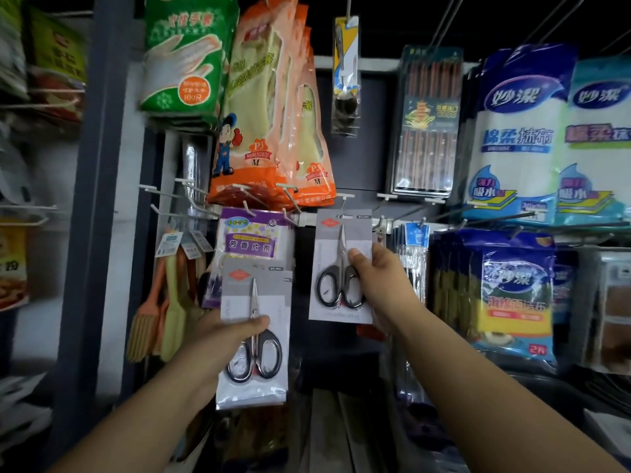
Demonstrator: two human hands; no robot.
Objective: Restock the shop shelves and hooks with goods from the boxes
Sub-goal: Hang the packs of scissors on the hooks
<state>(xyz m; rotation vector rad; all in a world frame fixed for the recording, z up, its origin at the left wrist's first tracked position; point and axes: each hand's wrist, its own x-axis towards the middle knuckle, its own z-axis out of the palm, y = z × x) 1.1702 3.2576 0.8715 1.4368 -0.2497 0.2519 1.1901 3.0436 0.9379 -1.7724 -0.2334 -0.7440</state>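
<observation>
Both hands hold carded scissors at the middle of the frame. Left hand [225, 331], lower centre: fingers behind and thumb across the front of a stack of scissor cards [254, 339], at least two deep, black-handled pair on top, card upright and clear of the hooks. Right hand [377, 279], right of centre: thumb pinching a single scissor card [341, 264] near the handles, the card's top slot level with a white hook [345, 201] on the rail; whether it hangs on the hook cannot be told. Behind the left card, centre: purple-and-white freshener packet [251, 238]. Centre left: orange and green brushes [164, 302], hanging. Upper centre: orange rubber-glove packs [269, 107], size M. Upper left: green disposable-glove bag [186, 52]. Top centre: carded spoon [346, 73]. Upper right of centre: chopstick pack [426, 121]. Upper right: blue-and-white cleaning-cloth packs [522, 131]. Lower right: scouring-pad packs [515, 295], blue wrapper, yellow pad.
</observation>
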